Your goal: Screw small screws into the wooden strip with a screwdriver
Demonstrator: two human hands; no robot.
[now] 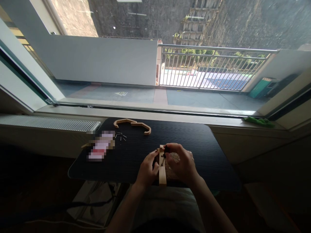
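Observation:
A pale wooden strip with dark holes stands near the table's front edge, close to me. My left hand is closed on its left side, fingers and thumb pressed against it. My right hand pinches the black handle of a small screwdriver, whose thin shaft slants down to a hole in the strip. Under and beside the strip, partly hidden by my right hand, is a rough brown block.
On the black table, two curved wooden hooks lie toward the back. Several loose screws are scattered left of them, beside a blurred pink-and-white packet. A radiator and the window sill border the table.

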